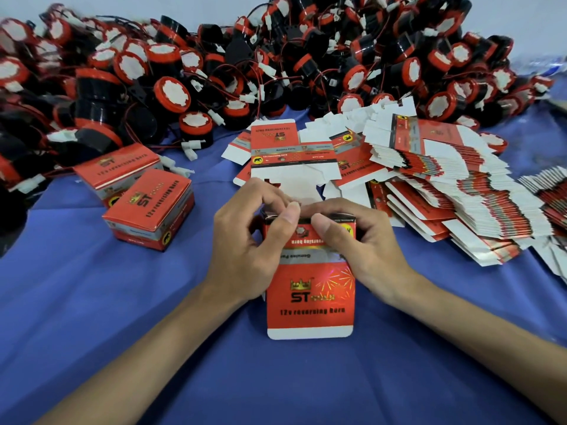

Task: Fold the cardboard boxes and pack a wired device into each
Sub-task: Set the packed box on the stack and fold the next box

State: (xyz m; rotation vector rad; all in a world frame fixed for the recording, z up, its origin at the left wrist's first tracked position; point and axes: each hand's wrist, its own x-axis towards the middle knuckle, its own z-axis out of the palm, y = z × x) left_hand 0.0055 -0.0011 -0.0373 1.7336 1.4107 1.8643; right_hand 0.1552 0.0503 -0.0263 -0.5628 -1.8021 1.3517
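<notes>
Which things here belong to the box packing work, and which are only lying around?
In the job:
half-folded box, held by left hand and right hand
flat box stack
wired horns
two closed boxes

Only lying there:
blue cloth
wall

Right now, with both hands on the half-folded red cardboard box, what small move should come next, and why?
Probably press the far end inward until it locks shut. The left hand and the right hand both pinch that end of the half-folded red cardboard box, so it looks unfinished, while the near lid flap stands open.
</notes>
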